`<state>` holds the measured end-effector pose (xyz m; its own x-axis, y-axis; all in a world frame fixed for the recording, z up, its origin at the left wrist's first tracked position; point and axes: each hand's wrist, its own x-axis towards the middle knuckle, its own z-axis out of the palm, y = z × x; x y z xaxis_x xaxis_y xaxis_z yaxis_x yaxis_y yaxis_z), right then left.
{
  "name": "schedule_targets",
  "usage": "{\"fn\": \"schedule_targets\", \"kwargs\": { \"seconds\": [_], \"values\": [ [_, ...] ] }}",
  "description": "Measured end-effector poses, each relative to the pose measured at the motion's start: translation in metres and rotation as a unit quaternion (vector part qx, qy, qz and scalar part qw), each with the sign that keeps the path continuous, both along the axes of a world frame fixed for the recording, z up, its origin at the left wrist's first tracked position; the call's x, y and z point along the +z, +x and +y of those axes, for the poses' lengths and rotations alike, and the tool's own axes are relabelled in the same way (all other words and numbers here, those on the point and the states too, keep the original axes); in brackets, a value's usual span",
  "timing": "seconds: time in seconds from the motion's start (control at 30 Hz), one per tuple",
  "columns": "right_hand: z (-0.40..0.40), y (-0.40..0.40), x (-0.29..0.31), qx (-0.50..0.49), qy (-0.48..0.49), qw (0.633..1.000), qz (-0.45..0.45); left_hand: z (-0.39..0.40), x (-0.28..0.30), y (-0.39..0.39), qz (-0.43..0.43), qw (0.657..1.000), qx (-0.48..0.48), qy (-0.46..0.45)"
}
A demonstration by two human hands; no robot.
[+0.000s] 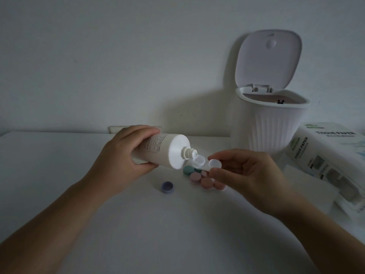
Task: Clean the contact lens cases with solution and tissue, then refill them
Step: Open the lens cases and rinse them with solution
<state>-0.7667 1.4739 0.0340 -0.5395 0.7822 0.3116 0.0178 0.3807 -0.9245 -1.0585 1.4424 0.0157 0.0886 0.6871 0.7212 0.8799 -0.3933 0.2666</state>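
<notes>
My left hand grips a white solution bottle, tipped on its side with the open nozzle pointing right. The nozzle hangs just over the left well of a white lens case, both wells uncapped. My right hand pinches that case at its right well and holds it above the table. Below them on the white table lie green caps and pink capped cases. A purple cap lies apart to the left, open side up.
A white ribbed bin with its lid up stands at the back right. A tissue paper pack lies at the right edge. The wall rises right behind the table.
</notes>
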Motion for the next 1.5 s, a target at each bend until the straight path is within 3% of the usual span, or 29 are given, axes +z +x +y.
{"fn": "schedule_targets", "kwargs": {
  "seconds": [0.5, 1.5],
  "values": [
    [0.002, 0.000, -0.006, 0.006, -0.026, 0.998, -0.053, -0.004, 0.009, 0.002, 0.048, 0.999, 0.012, 0.005],
    [0.006, 0.001, -0.012, 0.013, -0.037, 0.998, -0.042, -0.004, 0.016, 0.007, 0.106, 0.993, 0.031, 0.047]
  ]
}}
